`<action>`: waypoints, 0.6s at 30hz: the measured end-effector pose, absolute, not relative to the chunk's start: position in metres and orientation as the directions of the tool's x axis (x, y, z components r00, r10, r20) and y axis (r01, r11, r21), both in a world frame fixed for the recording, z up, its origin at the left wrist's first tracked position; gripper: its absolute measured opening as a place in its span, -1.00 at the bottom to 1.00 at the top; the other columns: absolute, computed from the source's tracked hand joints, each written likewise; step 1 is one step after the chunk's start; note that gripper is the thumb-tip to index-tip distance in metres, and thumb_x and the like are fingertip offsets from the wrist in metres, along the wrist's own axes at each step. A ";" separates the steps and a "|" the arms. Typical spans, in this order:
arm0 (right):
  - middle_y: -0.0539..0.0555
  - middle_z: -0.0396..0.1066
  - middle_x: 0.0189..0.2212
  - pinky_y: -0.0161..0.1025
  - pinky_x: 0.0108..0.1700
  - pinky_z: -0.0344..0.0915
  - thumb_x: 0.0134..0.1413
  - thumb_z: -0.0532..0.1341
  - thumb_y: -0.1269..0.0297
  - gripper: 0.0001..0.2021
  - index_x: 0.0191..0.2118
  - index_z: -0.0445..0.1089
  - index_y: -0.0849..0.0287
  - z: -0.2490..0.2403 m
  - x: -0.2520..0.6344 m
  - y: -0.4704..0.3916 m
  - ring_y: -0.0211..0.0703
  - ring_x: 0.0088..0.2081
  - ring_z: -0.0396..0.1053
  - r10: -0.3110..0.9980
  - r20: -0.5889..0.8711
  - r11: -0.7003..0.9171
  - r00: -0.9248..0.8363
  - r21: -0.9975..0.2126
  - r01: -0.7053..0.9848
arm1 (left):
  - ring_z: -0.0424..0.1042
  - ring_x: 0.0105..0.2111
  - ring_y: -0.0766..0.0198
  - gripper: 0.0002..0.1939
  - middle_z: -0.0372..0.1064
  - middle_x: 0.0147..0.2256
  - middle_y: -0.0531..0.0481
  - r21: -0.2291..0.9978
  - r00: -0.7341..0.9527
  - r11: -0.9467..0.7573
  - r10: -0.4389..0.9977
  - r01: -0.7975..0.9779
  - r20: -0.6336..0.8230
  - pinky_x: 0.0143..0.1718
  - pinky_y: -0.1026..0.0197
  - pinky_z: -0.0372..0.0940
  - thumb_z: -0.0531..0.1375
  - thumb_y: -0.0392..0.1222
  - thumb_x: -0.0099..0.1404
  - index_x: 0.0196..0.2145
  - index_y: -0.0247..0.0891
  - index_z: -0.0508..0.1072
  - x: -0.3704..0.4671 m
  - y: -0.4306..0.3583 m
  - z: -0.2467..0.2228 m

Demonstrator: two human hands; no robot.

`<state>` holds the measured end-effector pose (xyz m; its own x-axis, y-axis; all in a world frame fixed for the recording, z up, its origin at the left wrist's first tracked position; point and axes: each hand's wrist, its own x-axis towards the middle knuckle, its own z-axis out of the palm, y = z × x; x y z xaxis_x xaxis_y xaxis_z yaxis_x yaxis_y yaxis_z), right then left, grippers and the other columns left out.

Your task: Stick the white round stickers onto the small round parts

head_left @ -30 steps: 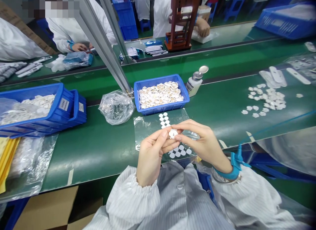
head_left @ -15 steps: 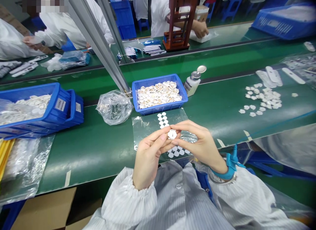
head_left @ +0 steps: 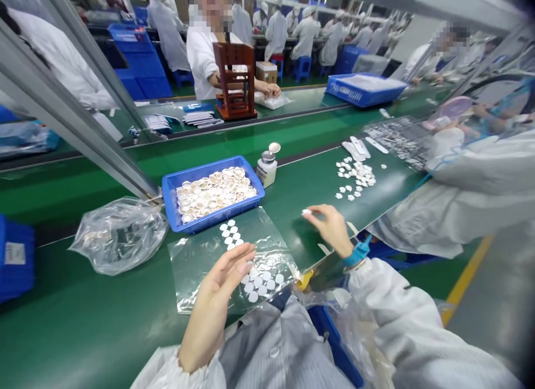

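My right hand (head_left: 332, 230), with a blue band on its wrist, pinches a small round white part (head_left: 306, 212) between thumb and fingertips. It is held above the green bench, right of a clear plastic sheet (head_left: 188, 280). Over that sheet my left hand (head_left: 217, 291) is open, fingers stretched out, with nothing seen in it. White round stickers (head_left: 258, 281) lie on the sheet in rows, partly hidden by the left hand. Behind the sheet, a blue tray (head_left: 221, 215) holds many round white parts. Loose white parts (head_left: 361, 174) lie farther right on the bench.
A dispenser bottle (head_left: 266, 170) with its lid up stands beside the tray. A crumpled clear bag (head_left: 121, 238) lies to the left, near a metal post (head_left: 96, 138). At the right, a co-worker's sleeve (head_left: 451, 194) reaches over the bench. A red-brown fixture (head_left: 236, 82) stands beyond.
My hands have parted. The right hand has carried the white part rightward, toward the loose parts; the left has let go and opened over the sheet. The view has swung right.
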<state>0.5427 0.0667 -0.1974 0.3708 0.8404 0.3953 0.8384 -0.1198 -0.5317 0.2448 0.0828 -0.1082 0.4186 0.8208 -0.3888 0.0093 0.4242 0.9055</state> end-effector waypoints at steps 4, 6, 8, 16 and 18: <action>0.25 0.44 -0.36 -0.01 -0.14 0.26 0.16 0.09 -0.11 -0.51 -0.30 0.52 0.26 -0.234 0.619 0.059 0.02 -0.27 0.33 0.706 0.404 -0.371 0.582 -0.488 0.790 | 0.39 0.11 0.01 -0.63 0.48 0.03 -0.14 0.970 0.322 0.223 0.915 0.101 -0.244 0.20 -0.02 0.22 0.22 0.06 0.26 -0.10 -0.22 0.52 0.236 0.109 -0.120; 0.31 0.39 -0.28 0.09 -0.07 0.22 0.15 0.08 -0.10 -0.48 -0.18 0.50 0.32 -0.245 0.634 0.060 0.10 -0.20 0.30 0.629 0.446 -0.423 0.637 -0.491 0.762 | 0.46 0.02 0.03 -0.66 0.52 -0.04 -0.18 0.977 0.241 0.031 0.967 0.210 -0.083 0.10 0.02 0.33 0.17 0.00 0.29 -0.12 -0.29 0.51 0.235 0.134 -0.127; 0.32 0.35 -0.21 0.13 -0.02 0.19 0.14 0.09 -0.07 -0.46 -0.06 0.44 0.35 -0.250 0.634 0.064 0.12 -0.16 0.27 0.583 0.485 -0.420 0.652 -0.507 0.753 | 0.48 -0.02 0.08 -0.71 0.53 -0.07 -0.20 0.918 0.179 -0.119 0.982 0.379 0.054 0.04 0.06 0.36 0.11 -0.11 0.34 -0.13 -0.34 0.49 0.238 0.167 -0.133; 0.19 0.33 -0.18 -0.09 -0.19 0.35 0.16 0.10 0.05 -0.61 -0.05 0.42 0.20 -0.260 0.573 0.078 -0.10 -0.31 0.33 0.661 0.497 -0.226 0.563 -0.584 0.780 | 0.45 -0.06 0.12 -0.81 0.47 -0.08 -0.11 0.681 0.312 -0.219 0.950 0.699 -0.014 0.03 -0.10 0.33 0.23 -0.17 0.31 -0.16 -0.32 0.48 0.278 0.287 -0.152; 0.18 0.33 -0.18 -0.10 -0.23 0.36 0.17 0.10 0.08 -0.64 -0.06 0.42 0.20 -0.260 0.567 0.079 -0.12 -0.34 0.34 0.666 0.490 -0.211 0.563 -0.600 0.772 | 0.45 -0.08 0.14 -0.77 0.45 -0.07 -0.11 0.652 0.341 -0.225 0.938 0.724 -0.055 -0.01 -0.08 0.36 0.21 -0.12 0.33 -0.12 -0.30 0.47 0.283 0.297 -0.158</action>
